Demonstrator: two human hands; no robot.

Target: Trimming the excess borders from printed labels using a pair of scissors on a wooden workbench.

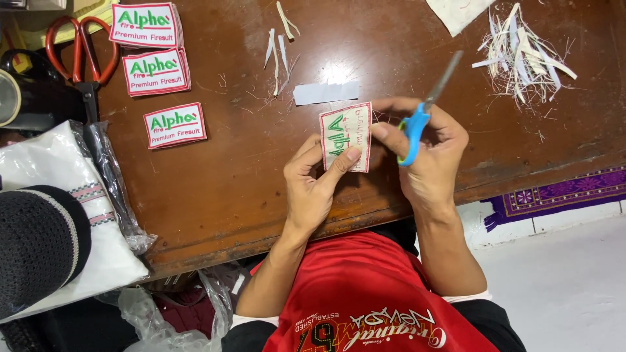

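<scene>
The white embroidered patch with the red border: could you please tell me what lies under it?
Under the white embroidered patch with the red border lies the brown wooden table. The left hand pinches its lower edge; fingers behind it are hidden.

Brightness: even, fairly bright indoor light, colours saturated.
Source: from above, by the white glare spot on the wooden table (337, 70).
Shadows: soft and short, under the left hand (313, 186) and right hand (427, 160).
Blur: the blades of the blue scissors (427, 107) are smeared; the patch (346, 135) reads sharp.
Edges: slight wide-angle bending; the dark cap (36, 244) at the left is soft.
</scene>
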